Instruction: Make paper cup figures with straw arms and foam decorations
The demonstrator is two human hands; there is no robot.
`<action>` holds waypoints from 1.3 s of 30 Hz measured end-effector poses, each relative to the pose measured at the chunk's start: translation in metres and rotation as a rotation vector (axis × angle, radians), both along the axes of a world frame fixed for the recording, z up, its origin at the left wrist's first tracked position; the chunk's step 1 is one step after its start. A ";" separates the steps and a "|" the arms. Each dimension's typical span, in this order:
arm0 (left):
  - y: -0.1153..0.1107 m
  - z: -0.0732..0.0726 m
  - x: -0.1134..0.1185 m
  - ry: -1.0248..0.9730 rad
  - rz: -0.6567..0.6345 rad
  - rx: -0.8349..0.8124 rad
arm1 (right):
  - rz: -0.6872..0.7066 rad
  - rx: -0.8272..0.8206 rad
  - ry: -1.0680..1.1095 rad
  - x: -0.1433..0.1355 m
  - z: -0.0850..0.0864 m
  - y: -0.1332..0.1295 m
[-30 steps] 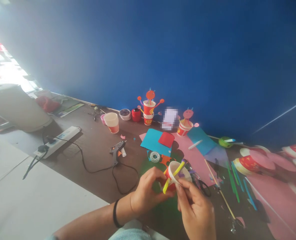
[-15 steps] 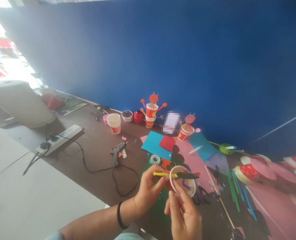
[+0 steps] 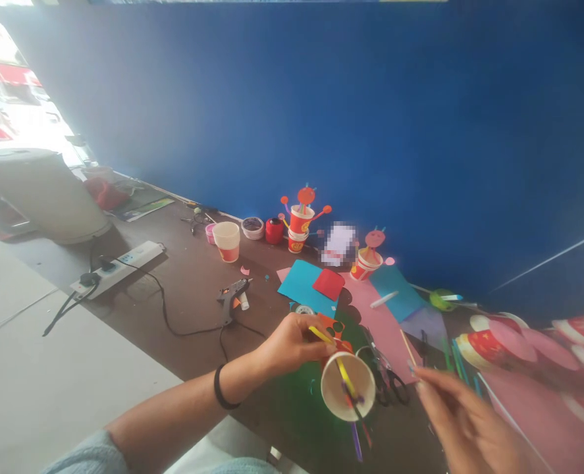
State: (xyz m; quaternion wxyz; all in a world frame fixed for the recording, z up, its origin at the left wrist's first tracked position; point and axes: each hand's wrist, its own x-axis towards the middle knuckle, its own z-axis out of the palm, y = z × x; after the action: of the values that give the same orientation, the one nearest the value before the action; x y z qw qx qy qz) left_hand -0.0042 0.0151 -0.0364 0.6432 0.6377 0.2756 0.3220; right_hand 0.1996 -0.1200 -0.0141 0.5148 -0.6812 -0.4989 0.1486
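Observation:
My left hand (image 3: 296, 345) is closed around a red paper cup (image 3: 332, 392), whose white open mouth tilts toward me. A yellow strip (image 3: 320, 334) sticks out by my left fingers, and more yellow shows inside the cup. Purple and dark strips (image 3: 355, 440) reach out below the rim. On the right, my right hand (image 3: 462, 408) has thumb and forefinger pinched at a thin wooden stick (image 3: 408, 345); its lower part is hidden behind the hand. Black-handled scissors (image 3: 395, 388) lie between the cup and my right hand.
A glue gun (image 3: 232, 293) and its cable lie left of the cup, near a power strip (image 3: 118, 270). Stacked paper cups (image 3: 227, 243) and finished cup figures (image 3: 300, 220) stand at the back. Blue card (image 3: 301, 283) and pink paper (image 3: 523, 401) cover parts of the table.
My right hand has left the cup and moved right to the wooden stick. The cup has dropped lower and turned its mouth toward me, still in my left hand.

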 end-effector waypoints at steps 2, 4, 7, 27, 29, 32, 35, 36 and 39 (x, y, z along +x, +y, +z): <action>-0.001 0.010 0.002 0.046 -0.058 0.075 | 0.213 -0.046 -0.021 0.000 0.004 0.019; -0.001 0.017 0.004 0.068 -0.110 0.108 | 0.396 -0.092 -0.027 -0.006 0.003 0.034; 0.000 0.020 0.007 0.075 -0.188 0.057 | 0.513 -0.172 0.023 -0.017 0.000 0.044; -0.020 0.007 0.016 0.226 -0.050 0.227 | 0.242 0.119 -0.180 -0.041 -0.039 0.031; -0.020 0.006 0.018 0.243 -0.042 0.247 | 0.260 0.075 -0.033 -0.042 -0.036 0.029; -0.019 0.006 0.017 0.248 -0.071 0.311 | 0.218 -0.059 0.201 -0.036 -0.026 0.030; -0.020 0.006 0.017 0.261 -0.116 0.425 | 0.294 -0.216 0.268 -0.029 -0.017 0.037; -0.020 0.007 0.018 0.276 -0.130 0.461 | 0.330 -0.263 0.253 -0.027 -0.016 0.040; -0.020 0.008 0.018 0.323 -0.168 0.506 | 0.362 -0.333 0.191 -0.026 -0.014 0.047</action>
State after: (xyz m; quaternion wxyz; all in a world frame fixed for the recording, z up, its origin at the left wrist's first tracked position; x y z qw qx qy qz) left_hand 0.0140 -0.0048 -0.0287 0.4362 0.8411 0.2315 0.2208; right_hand 0.1734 -0.0726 -0.0276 0.4052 -0.6390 -0.5306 0.3820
